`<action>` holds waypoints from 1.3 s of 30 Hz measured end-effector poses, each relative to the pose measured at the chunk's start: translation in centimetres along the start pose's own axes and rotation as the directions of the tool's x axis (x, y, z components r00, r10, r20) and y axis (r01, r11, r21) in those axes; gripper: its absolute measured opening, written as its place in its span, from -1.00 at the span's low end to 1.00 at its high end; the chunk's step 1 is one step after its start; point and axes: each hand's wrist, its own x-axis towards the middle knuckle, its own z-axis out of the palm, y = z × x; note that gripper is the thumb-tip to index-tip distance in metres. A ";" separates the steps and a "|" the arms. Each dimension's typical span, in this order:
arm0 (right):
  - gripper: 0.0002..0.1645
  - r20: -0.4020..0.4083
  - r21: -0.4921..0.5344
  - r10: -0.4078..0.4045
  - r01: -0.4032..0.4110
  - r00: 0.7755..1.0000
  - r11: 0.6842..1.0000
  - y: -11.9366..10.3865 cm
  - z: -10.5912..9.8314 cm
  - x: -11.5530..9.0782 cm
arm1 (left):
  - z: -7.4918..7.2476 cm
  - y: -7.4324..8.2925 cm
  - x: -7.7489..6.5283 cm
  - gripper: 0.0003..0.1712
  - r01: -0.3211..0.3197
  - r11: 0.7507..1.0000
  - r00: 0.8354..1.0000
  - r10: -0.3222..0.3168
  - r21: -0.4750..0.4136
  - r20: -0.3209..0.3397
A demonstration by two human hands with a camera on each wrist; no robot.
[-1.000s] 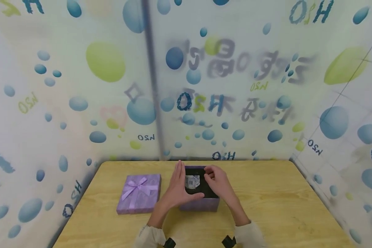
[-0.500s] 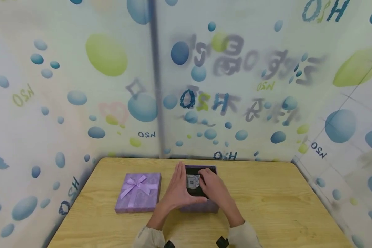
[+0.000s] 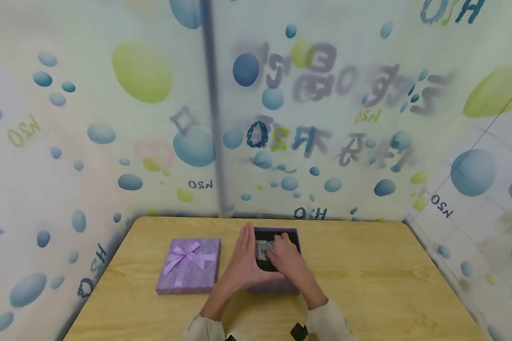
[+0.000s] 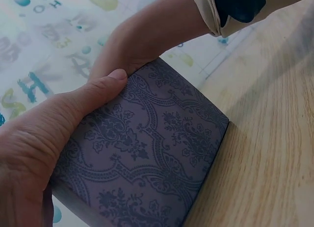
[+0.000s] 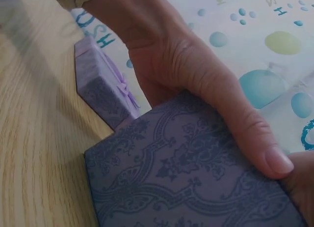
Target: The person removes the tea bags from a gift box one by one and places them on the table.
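A purple patterned box [image 3: 273, 286] stands lidless at the table's middle, dark inside. A small grey-white patterned item [image 3: 262, 249] with a square framed mark lies in it, its kind unclear. My left hand [image 3: 242, 263] rests straight-fingered along the box's left side, thumb stretched along the front rim. My right hand [image 3: 290, 260] reaches over the front right into the box, fingertips at the item's right edge; I cannot tell whether they pinch it. In the left wrist view the box's front wall [image 4: 147, 138] shows damask pattern and hides its inside.
The purple lid [image 3: 192, 272] with a lilac ribbon bow lies on the wooden table [image 3: 367, 279], left of the box. Behind the table hangs a pale wall sheet [image 3: 324, 113] printed with blue and green drops.
My right hand has moved left and down from the box's right rim, now over its inside by the small item. My left hand stays along the box. The head view has shifted slightly.
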 end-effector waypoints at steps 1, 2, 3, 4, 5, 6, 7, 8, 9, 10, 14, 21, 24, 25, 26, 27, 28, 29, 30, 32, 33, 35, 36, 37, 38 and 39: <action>-0.46 -0.002 -0.001 0.008 -0.008 1.000 1.000 0.0 0.0 0.0 | 0.0 0.0 0.0 0.80 0.001 1.000 1.000 -0.001 -0.001 0.000; -0.46 -0.001 -0.004 0.021 -0.021 1.000 1.000 -0.1 0.1 0.0 | -0.1 0.0 0.0 0.80 0.002 1.000 1.000 -0.002 -0.001 0.001; -0.46 0.001 -0.010 0.033 -0.033 0.999 0.999 -0.1 0.1 -0.1 | -0.1 0.0 0.0 0.80 0.001 1.000 1.000 -0.001 -0.001 0.000; -0.46 0.006 -0.018 0.036 -0.036 0.999 0.999 -0.1 0.1 -0.1 | -0.1 0.0 0.0 0.80 0.002 1.000 1.000 -0.002 -0.006 -0.003; -0.47 0.018 -0.019 0.042 -0.042 0.999 0.999 -0.1 0.1 -0.1 | -0.1 0.0 0.0 0.80 0.001 1.000 1.000 -0.001 -0.009 -0.006; -0.47 0.034 -0.025 0.046 -0.045 0.998 0.999 0.0 0.1 -0.1 | -0.1 0.1 0.0 0.80 0.003 1.000 1.000 -0.003 -0.013 -0.006; -0.48 0.052 -0.029 0.051 -0.049 0.997 0.998 0.0 0.1 -0.1 | -0.1 0.1 0.0 0.80 0.006 1.000 1.000 -0.006 -0.015 -0.005; -0.50 0.067 -0.028 0.050 -0.048 0.996 0.998 0.0 0.0 -0.1 | -0.1 0.1 0.0 0.80 0.005 1.000 1.000 -0.005 -0.017 -0.005; -0.52 0.083 -0.027 0.048 -0.046 0.995 0.999 0.1 0.0 -0.1 | -0.1 0.1 0.0 0.81 0.002 1.000 1.000 -0.002 -0.020 -0.005; -0.54 0.098 -0.020 0.044 -0.042 0.994 0.999 0.1 -0.1 0.0 | -0.1 0.1 0.1 0.81 0.003 1.000 1.000 -0.003 -0.023 -0.004; -0.58 0.139 0.013 0.033 -0.035 0.990 0.999 0.2 -0.4 0.1 | -0.2 0.1 0.3 0.81 0.004 1.000 1.000 -0.004 -0.023 -0.002; -0.57 0.183 0.031 0.058 -0.064 0.981 0.997 0.2 -0.3 -0.1 | -0.2 0.2 0.2 0.80 0.009 0.999 1.000 -0.009 -0.036 0.007; -0.60 0.179 0.041 0.057 -0.065 0.982 0.997 0.1 -0.3 -0.1 | -0.3 0.2 0.2 0.81 0.011 0.999 1.000 -0.011 -0.039 0.008; -0.61 0.168 0.036 0.055 -0.062 0.984 0.997 0.1 -0.3 0.0 | -0.3 0.2 0.2 0.81 0.014 0.999 1.000 -0.013 -0.039 0.010; -0.62 0.155 0.029 0.055 -0.060 0.986 0.998 0.1 -0.3 0.1 | -0.4 0.2 0.2 0.81 0.017 0.999 1.000 -0.016 -0.038 0.010; -0.62 0.143 0.021 0.055 -0.059 0.988 0.998 0.1 -0.3 0.1 | -0.4 0.2 0.2 0.81 0.019 0.999 1.000 -0.018 -0.037 0.011; -0.63 0.132 0.015 0.059 -0.062 0.989 0.998 0.0 -0.3 0.1 | -0.5 0.2 0.2 0.81 0.019 0.999 1.000 -0.019 -0.037 0.011; -0.63 0.121 0.009 0.062 -0.063 0.991 0.998 0.0 -0.3 0.1 | -0.5 0.2 0.3 0.81 0.018 0.999 1.000 -0.018 -0.036 0.011; -0.63 0.113 0.003 0.063 -0.064 0.992 0.998 -0.1 -0.3 0.1 | -0.5 0.3 0.3 0.80 0.018 0.999 1.000 -0.017 -0.039 0.011; -0.64 0.108 -0.002 0.068 -0.068 0.992 0.998 -0.1 -0.3 0.1 | -0.5 0.3 0.3 0.80 0.016 0.999 1.000 -0.016 -0.039 0.012; -0.64 0.106 -0.002 0.067 -0.067 0.992 0.998 -0.2 -0.3 0.0 | -0.5 0.3 0.3 0.80 0.012 0.999 1.000 -0.012 -0.037 0.011; -0.64 0.103 -0.005 0.062 -0.062 0.993 0.998 -0.2 -0.3 0.0 | -0.5 0.3 0.3 0.80 0.006 0.999 1.000 -0.006 -0.034 0.011; -0.64 0.099 -0.005 0.057 -0.057 0.993 0.998 -0.1 -0.3 0.0 | -0.5 0.2 0.2 0.79 0.003 0.999 1.000 -0.003 -0.034 0.010; -0.63 0.094 -0.005 0.053 -0.052 0.994 0.999 -0.1 -0.3 -0.1 | -0.4 0.2 0.2 0.79 0.001 1.000 1.000 -0.001 -0.030 0.009; -0.61 0.086 -0.007 0.048 -0.047 0.995 0.999 -0.1 -0.3 -0.1 | -0.4 0.2 0.2 0.79 -0.006 1.000 1.000 0.006 -0.027 0.005; -0.58 0.079 -0.008 0.047 -0.046 0.996 0.999 -0.1 -0.3 -0.1 | -0.4 0.2 0.2 0.79 -0.006 1.000 1.000 0.006 -0.024 0.008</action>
